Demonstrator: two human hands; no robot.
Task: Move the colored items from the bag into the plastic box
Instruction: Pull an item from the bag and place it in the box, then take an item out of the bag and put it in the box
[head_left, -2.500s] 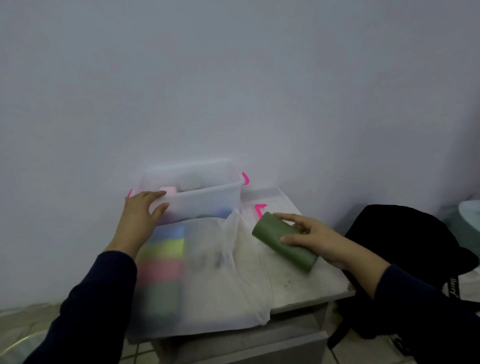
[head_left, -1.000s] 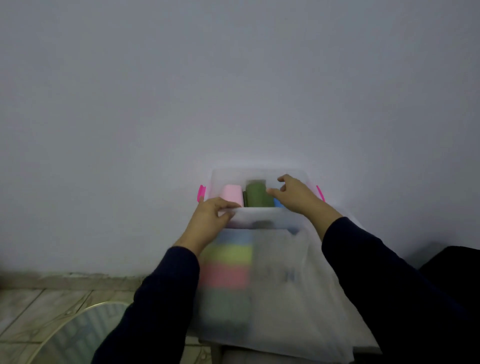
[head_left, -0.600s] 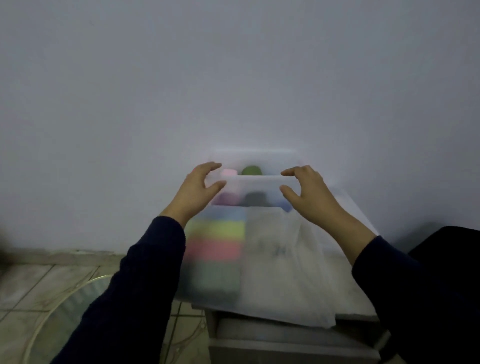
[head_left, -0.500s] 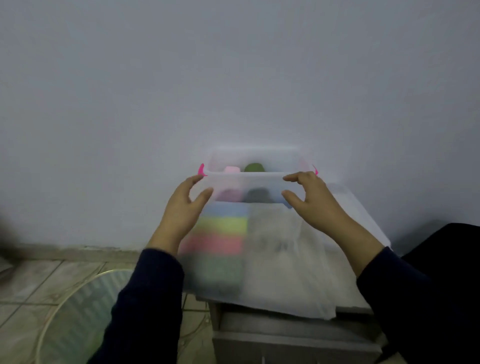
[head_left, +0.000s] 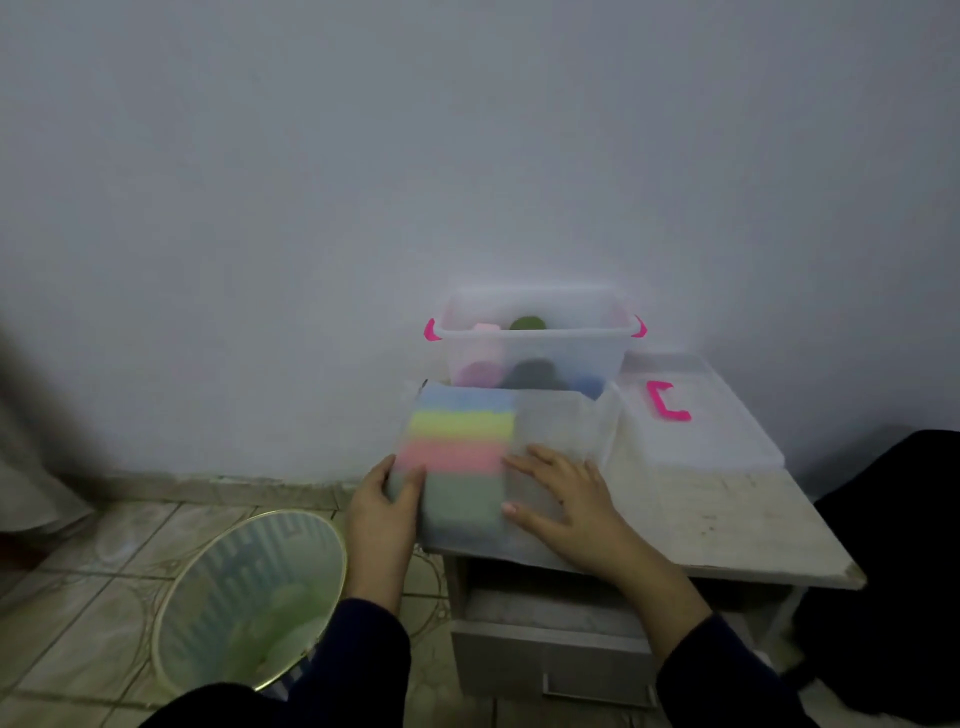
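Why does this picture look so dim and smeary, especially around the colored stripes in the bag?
Head view: dim, flat, bluish light with soft shadows; the colored items show hazily through the translucent bag, and motion blur smears the left hand; the plastic box is frosted; wide-angle lens bends the floor edge.

No readable text or label appears anywhere, though the view is blurred.

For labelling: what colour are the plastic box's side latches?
Bright pink latches on the clear plastic box, head view.
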